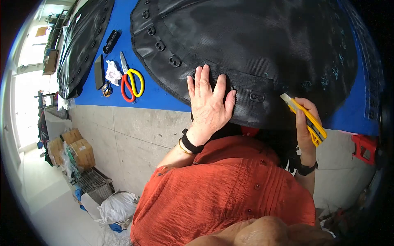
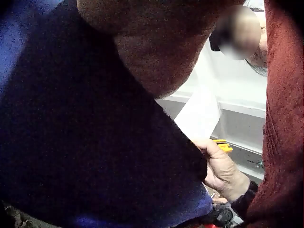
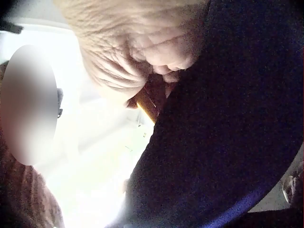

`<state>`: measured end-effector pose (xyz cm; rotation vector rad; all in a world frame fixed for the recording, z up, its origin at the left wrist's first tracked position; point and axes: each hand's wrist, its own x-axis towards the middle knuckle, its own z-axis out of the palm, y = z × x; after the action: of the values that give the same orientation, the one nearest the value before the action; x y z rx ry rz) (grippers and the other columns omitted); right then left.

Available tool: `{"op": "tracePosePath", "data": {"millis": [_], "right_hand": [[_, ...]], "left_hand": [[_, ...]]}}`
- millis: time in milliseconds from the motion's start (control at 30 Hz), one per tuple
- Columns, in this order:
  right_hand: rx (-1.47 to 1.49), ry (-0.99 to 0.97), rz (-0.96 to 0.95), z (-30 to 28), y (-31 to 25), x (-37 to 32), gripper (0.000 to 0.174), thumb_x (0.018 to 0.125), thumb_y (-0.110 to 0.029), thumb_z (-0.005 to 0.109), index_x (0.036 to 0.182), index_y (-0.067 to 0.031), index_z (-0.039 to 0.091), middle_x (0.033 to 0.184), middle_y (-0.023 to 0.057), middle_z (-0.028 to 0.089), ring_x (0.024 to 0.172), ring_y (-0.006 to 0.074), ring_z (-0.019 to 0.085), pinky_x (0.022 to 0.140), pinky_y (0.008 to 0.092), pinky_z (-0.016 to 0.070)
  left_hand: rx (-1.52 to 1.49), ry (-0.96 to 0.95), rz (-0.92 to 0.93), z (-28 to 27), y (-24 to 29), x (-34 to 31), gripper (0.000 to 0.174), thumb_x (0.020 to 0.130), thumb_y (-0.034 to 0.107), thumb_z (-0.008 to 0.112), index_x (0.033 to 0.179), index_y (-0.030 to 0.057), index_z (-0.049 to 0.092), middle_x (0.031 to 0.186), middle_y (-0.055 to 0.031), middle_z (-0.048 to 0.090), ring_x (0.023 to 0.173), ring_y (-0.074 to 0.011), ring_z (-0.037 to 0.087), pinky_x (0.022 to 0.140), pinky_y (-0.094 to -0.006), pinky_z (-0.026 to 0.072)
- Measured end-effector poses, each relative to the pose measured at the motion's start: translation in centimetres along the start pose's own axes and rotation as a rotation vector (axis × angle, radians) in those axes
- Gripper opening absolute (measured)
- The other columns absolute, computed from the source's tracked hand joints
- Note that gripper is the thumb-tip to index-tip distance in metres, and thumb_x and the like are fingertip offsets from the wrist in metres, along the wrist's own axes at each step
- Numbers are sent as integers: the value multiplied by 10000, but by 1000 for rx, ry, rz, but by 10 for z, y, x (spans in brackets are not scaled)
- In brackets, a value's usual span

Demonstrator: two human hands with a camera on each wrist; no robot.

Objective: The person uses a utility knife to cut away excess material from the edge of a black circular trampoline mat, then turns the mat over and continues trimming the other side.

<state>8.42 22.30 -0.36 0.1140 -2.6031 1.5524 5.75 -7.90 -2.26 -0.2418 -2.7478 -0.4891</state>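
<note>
Black sheet material (image 1: 254, 45), with a sewn border and dark plastic rings along it, lies over the blue table. My left hand (image 1: 209, 102) rests palm down on its near edge, fingers straight and slightly spread, thumb out to the side. At the right, my right hand (image 1: 305, 129) grips a yellow utility knife (image 1: 316, 127), its tip pointing up and left over the black material. A plastic ring (image 1: 257, 96) on the border lies between the two hands. The right wrist view shows the curled palm (image 3: 137, 52) around a bit of the yellow knife handle (image 3: 146, 107).
Left on the blue table (image 1: 160, 98) lie scissors (image 1: 132, 82) with red and yellow handles, a black bar (image 1: 99, 72), crumpled white paper (image 1: 113, 73) and small snips (image 1: 107, 89). Another black piece (image 1: 84, 37) lies further left. Cardboard boxes (image 1: 80, 151) stand on the floor.
</note>
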Motion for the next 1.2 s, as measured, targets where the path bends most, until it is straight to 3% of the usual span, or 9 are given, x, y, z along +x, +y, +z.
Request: {"op": "tracePosePath", "data": {"millis": [400, 600, 767, 1100, 1200], "right_hand": [[122, 52, 9, 6, 4, -1, 259, 1109, -200, 609, 1282, -24, 690, 1184, 54, 723, 1039, 112, 660, 911, 280, 529], [182, 67, -33, 8, 3, -1, 250, 1101, -222, 636, 1269, -47, 700, 1085, 16, 716, 929, 80, 633, 850, 266, 524], [194, 88, -44, 8, -6, -3, 200, 1080, -158, 654, 1246, -57, 700, 1041, -9, 700, 871, 54, 613, 792, 252, 523], [198, 61, -57, 6, -5, -5, 178, 1066, -119, 640, 1218, -41, 688, 1054, 20, 719, 904, 82, 645, 820, 274, 538], [112, 117, -146, 10, 2, -3, 186, 1056, -131, 645, 1216, -49, 691, 1060, 42, 733, 922, 108, 670, 837, 289, 546]], "left_hand": [[25, 72, 16, 4, 0, -2, 516, 960, 363, 730, 1372, 64, 650, 1526, -299, 508, 1481, -480, 439, 1249, -618, 284], [43, 98, 23, 6, 1, -3, 494, 981, 358, 713, 1372, 64, 645, 1520, -296, 522, 1479, -472, 447, 1250, -617, 288], [85, 100, 28, 10, 0, -5, 508, 993, 377, 692, 1391, 65, 635, 1531, -285, 521, 1483, -463, 446, 1252, -616, 289], [92, 97, 40, 11, -1, -5, 493, 1018, 382, 661, 1398, 69, 630, 1540, -288, 517, 1493, -467, 440, 1254, -614, 294], [96, 100, 31, 11, -1, -5, 490, 1018, 382, 662, 1398, 75, 631, 1548, -286, 516, 1493, -464, 444, 1252, -611, 301]]}}
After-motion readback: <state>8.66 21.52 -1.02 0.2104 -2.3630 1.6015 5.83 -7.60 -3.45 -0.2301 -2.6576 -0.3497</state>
